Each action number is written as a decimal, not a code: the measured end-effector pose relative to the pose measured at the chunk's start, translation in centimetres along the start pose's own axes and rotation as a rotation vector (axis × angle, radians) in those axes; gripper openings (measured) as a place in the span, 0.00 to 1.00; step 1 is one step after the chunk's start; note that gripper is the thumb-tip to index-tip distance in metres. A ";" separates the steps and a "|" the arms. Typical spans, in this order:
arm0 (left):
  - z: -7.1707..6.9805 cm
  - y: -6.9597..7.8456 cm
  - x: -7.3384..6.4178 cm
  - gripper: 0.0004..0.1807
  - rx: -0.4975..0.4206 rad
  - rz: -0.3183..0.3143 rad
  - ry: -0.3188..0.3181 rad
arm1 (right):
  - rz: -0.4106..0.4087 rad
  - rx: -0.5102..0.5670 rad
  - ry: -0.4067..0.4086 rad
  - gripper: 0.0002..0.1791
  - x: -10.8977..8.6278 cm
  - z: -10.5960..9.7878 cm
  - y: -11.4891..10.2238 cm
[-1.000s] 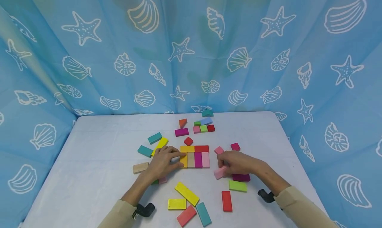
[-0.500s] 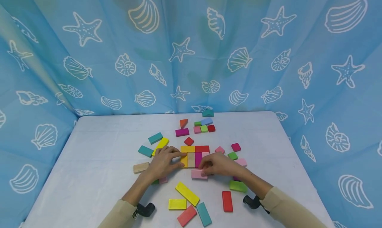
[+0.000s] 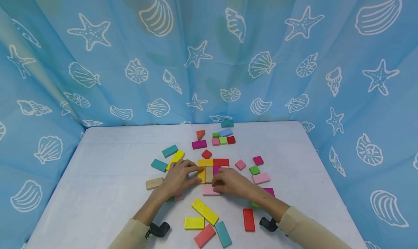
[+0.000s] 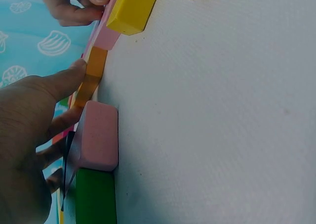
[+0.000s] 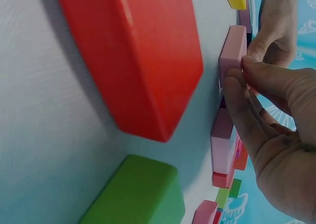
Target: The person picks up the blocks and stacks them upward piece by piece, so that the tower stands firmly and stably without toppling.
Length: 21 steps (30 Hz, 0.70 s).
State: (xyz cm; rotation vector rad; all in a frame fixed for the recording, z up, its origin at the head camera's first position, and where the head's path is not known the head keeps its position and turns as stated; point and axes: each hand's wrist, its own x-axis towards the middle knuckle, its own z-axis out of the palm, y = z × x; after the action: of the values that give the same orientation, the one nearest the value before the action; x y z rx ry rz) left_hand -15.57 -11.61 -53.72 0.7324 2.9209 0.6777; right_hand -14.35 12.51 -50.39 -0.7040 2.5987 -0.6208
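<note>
In the head view, flat wooden blocks form a rectangle: an orange block (image 3: 205,162) and a red block (image 3: 221,162) along the back, then an orange block (image 3: 201,175), a plain wood block (image 3: 209,174) and a magenta block (image 3: 216,170) side by side. A pink one at their right is mostly covered. My left hand (image 3: 177,177) touches the left orange block with thumb and forefinger extended. Along the rectangle's front lies a pink block (image 3: 209,190); my right hand (image 3: 232,183) pinches its right end between thumb and finger, seen closer in the right wrist view (image 5: 233,48).
Yellow (image 3: 194,223), coral (image 3: 204,236), teal (image 3: 223,234) and red (image 3: 249,220) blocks lie near the front. Several loose blocks flank the hands, and a small group with a blue block (image 3: 225,132) sits behind. A blue shell-print curtain (image 3: 209,60) surrounds the white table (image 3: 114,144).
My right hand has carried the pink block leftward from the right-hand pile to the front of the rectangle, then slid it a little further left. My left hand has stayed in place.
</note>
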 end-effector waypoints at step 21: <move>0.0 0.1 0.0 0.25 -0.008 -0.009 0.004 | 0.068 -0.026 0.120 0.16 0.7 0.6 -1.1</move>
State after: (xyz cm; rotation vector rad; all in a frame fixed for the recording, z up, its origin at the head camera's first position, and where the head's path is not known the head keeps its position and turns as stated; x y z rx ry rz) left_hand -15.53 -11.52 -53.70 0.7177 2.9211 0.6902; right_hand -14.24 11.08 -50.53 -0.6005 2.7324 -0.6277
